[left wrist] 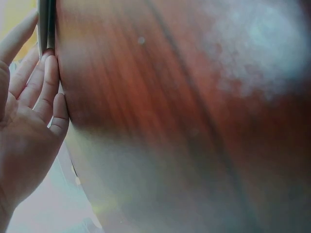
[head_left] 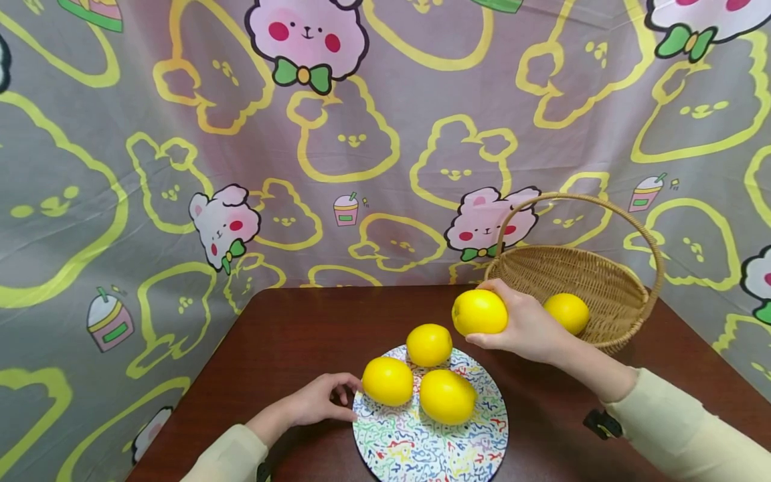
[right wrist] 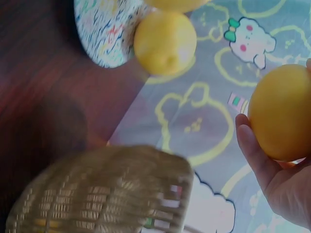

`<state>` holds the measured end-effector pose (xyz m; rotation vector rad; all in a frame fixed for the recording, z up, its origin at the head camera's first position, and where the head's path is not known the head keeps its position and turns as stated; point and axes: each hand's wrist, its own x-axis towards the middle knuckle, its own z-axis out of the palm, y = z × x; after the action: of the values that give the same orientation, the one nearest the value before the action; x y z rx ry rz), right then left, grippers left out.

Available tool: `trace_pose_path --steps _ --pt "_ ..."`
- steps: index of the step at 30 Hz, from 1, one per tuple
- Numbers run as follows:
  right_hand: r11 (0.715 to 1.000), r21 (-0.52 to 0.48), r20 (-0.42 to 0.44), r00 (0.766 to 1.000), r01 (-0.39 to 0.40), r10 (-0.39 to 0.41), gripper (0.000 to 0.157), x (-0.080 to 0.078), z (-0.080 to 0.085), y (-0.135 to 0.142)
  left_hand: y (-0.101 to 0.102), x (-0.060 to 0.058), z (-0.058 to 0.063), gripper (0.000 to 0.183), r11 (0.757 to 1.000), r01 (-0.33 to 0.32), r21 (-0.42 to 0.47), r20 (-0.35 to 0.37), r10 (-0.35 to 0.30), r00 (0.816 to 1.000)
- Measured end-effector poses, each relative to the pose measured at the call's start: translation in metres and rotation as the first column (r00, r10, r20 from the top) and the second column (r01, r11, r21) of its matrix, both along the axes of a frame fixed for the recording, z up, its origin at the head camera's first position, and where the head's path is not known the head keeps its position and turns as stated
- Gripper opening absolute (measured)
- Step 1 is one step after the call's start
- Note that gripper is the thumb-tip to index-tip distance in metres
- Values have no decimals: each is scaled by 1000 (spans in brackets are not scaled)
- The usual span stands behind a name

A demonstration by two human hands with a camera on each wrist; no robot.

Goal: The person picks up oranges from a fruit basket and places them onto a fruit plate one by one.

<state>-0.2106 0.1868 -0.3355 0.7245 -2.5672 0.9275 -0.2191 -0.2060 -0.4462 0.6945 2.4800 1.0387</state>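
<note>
In the head view my right hand (head_left: 524,320) grips a lemon (head_left: 480,312) above the table, between the plate and the basket. The right wrist view shows the same lemon (right wrist: 284,114) against the fingers and palm. Three more lemons (head_left: 448,397) lie on a round plate (head_left: 397,455) with a colourful squiggle pattern. At the plate's left rim my left hand (head_left: 316,400) rests with relaxed fingers, its tips at the edge. In the left wrist view the left hand's fingers (left wrist: 48,87) look fairly straight beside the rim.
A wicker basket (head_left: 608,288) with a tall hoop handle stands at the right rear, one lemon (head_left: 567,313) in it. The dark wooden table (head_left: 313,328) backs onto a patterned cloth (head_left: 385,201), which also hangs along the sides.
</note>
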Motion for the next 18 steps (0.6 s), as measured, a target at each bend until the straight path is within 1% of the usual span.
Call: trace_pose_path --steps 6,11,18 --pt "997 -15 49 996 -70 71 74 8 -3 -15 0 -1 -1 42 1000 4 -1 -2 -4 1000" --pt "994 -30 107 989 -104 107 73 14 -6 -27 0 -2 -1 43 1000 3 -2 0 -3 1000" --pt "987 -55 164 974 -151 158 72 18 -18 -39 0 -2 -1 43 1000 2 -6 2 -2 1000"
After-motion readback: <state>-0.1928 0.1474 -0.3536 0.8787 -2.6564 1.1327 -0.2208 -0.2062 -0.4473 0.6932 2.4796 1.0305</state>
